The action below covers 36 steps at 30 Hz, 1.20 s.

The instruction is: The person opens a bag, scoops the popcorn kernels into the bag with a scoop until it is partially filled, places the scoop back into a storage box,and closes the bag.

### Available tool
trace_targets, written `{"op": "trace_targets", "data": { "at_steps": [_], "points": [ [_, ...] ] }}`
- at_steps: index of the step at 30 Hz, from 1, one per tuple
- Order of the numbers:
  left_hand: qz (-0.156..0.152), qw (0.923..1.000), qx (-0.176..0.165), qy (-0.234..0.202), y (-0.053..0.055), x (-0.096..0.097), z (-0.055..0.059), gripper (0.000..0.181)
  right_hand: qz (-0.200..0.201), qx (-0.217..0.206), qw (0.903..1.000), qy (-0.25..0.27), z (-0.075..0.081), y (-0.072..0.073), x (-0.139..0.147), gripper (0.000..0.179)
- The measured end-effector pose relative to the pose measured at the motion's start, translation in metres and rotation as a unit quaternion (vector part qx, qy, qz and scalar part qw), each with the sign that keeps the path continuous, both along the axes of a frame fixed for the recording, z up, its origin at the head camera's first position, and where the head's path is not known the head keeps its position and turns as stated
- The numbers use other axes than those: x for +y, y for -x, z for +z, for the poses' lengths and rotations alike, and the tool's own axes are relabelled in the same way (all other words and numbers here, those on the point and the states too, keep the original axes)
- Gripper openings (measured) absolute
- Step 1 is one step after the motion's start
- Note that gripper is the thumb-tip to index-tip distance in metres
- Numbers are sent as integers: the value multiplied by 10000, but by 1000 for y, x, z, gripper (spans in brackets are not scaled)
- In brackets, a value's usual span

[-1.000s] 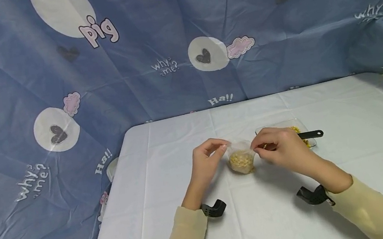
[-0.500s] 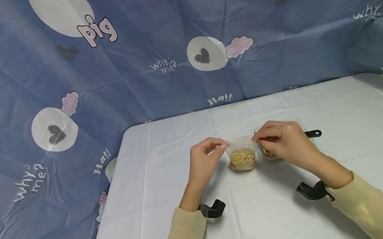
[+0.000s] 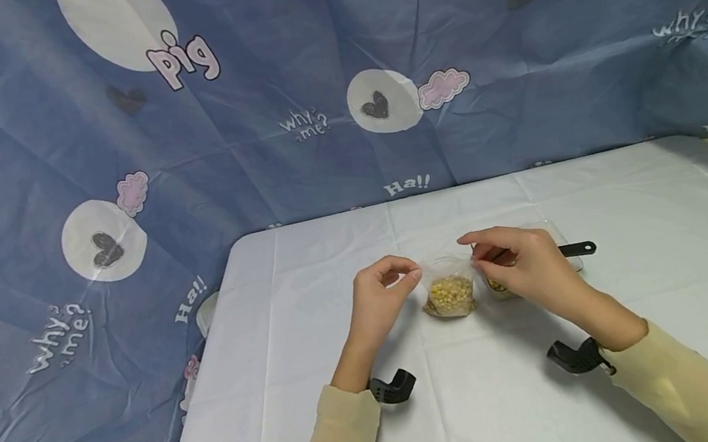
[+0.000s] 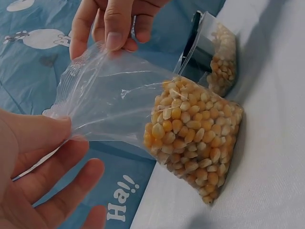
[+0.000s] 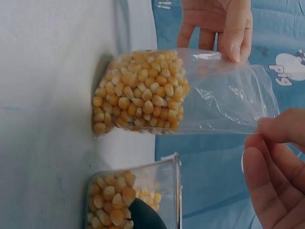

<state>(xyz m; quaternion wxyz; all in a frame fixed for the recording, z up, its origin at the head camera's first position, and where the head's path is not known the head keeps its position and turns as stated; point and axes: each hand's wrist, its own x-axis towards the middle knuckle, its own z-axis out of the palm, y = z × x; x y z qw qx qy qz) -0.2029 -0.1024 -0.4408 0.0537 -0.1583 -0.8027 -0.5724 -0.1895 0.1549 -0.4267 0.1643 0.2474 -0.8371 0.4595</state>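
Observation:
A clear plastic bag [image 3: 451, 297], its lower part full of yellow corn kernels [image 4: 193, 133], stands on the white table between the two hands. My left hand [image 3: 382, 290] pinches one upper corner of the bag between thumb and fingers. At the opposite upper edge, my right hand [image 3: 523, 260] pinches the plastic with thumb and finger, as the right wrist view shows. The bag's top looks flattened and stretched between them. Behind the right hand, partly hidden by it, is a clear container [image 5: 178, 191] holding more kernels and a black scoop [image 5: 145, 214].
The scoop's black handle [image 3: 578, 249] sticks out past the container's right side. A white cloth [image 3: 314, 320] covers the table. A blue printed curtain [image 3: 272, 56] hangs behind its far edge. Black wrist cameras [image 3: 394, 387] sit on both wrists.
A second ago the bag was bunched with its mouth drawn in. The right hand has shifted slightly up, and the bag now sits squarer and wider. The left hand has barely moved.

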Motion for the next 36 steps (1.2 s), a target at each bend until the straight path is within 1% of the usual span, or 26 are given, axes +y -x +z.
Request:
{"op": "trace_targets", "data": {
  "at_steps": [2,3,9,10,12,16,19,22,25,27,30,32,36],
  "points": [
    [37,10000,49,29,0,0,0,3,-11,-21,10000,18,0,-1,-1,49],
    [66,10000,47,29,-2,2,5,4,-12,-17,10000,28,0,-2,-2,49],
    [38,9997,238,84,-2,4,6,5,-147,-29,9999,69,0,-3,-3,52],
    [16,9995,307,112,0,3,2,3,-181,-47,9998,76,0,-3,-3,52],
    [-9,9991,382,158,-1,4,3,1,-205,-71,9997,96,1,-3,-3,52],
    [-92,9984,533,173,-2,5,2,7,-167,-117,9997,103,2,-2,-2,49],
    [-120,9980,589,209,-2,6,1,9,-102,-177,9998,86,2,-2,-2,44],
    [-141,9980,586,186,-3,6,0,9,-92,-262,9996,24,1,-2,-2,33],
    [-171,9982,558,131,-4,7,0,9,-212,-335,9992,-82,0,-2,-2,18],
    [-194,9982,555,88,-4,7,0,8,-302,-341,9989,-146,-1,-1,-2,12],
    [-227,9981,569,73,-3,6,0,4,-376,-293,9986,-236,-2,1,-1,10],
    [-242,9978,595,174,-3,6,0,1,-369,-272,9985,-295,-2,1,-1,11],
    [-267,9968,654,371,-2,7,-3,5,-273,-269,9986,-364,-3,0,-2,9]
  ]
}}
